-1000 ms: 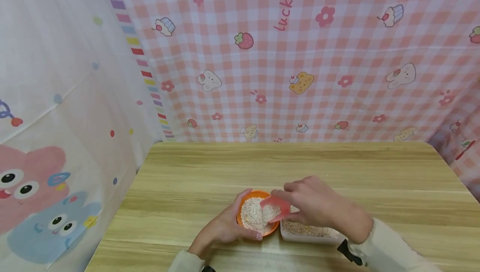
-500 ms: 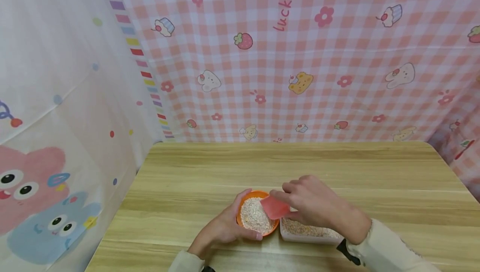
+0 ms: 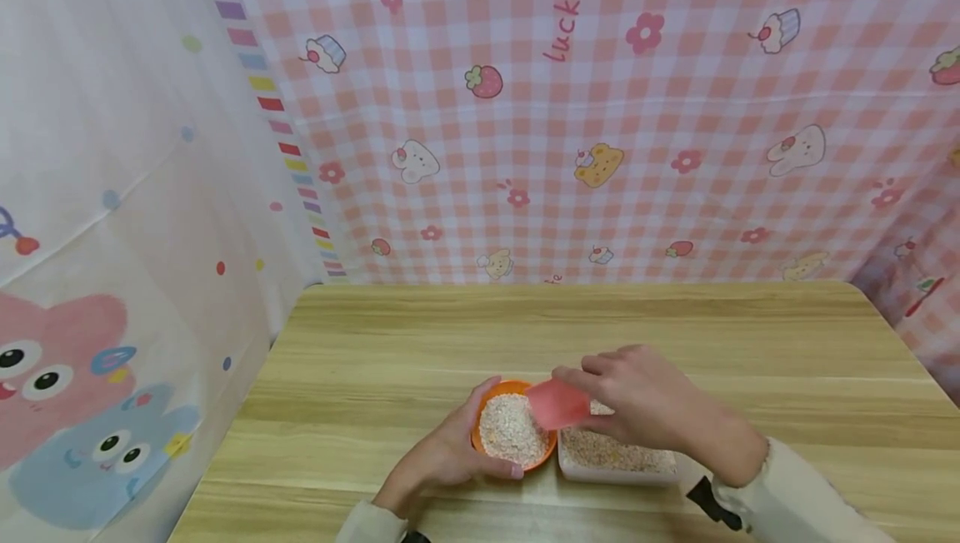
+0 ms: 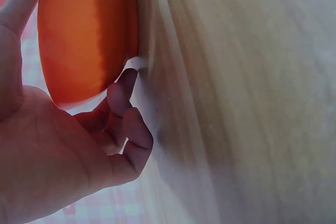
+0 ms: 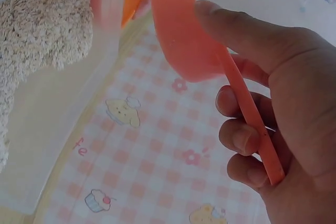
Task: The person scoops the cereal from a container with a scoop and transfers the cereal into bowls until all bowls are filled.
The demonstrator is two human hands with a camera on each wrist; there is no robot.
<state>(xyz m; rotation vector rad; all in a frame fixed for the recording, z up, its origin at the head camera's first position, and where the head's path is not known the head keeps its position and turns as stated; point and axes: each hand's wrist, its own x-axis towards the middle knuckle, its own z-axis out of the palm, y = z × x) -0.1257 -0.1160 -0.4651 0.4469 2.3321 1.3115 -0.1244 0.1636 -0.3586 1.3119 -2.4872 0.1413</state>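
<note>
An orange bowl (image 3: 512, 387) piled with pale oat-like flakes (image 3: 513, 433) stands on the table. My left hand (image 3: 454, 446) grips it from the left, thumb at the near side and fingers round the far side. In the left wrist view the bowl's smooth outer wall (image 4: 79, 35) shows between thumb and curled fingers. My right hand (image 3: 647, 399) holds a pink-red scoop (image 3: 558, 404) over the bowl's right rim, turned with its underside up. The right wrist view shows the fingers wrapped round the scoop's handle (image 5: 253, 121) and the thumb on its head.
Right of the bowl, close beside it, stands a translucent white rectangular container (image 3: 617, 475) of the same flakes, partly under my right hand. The wood-grain table (image 3: 390, 335) ends at a pink checked cloth (image 3: 555, 118) behind and a white printed cloth (image 3: 187, 193) on the left.
A second ago the scoop held flakes, its hollow showing. It has turned over, flakes lie in the bowl, and the right hand has shifted slightly right. The left hand has kept its place.
</note>
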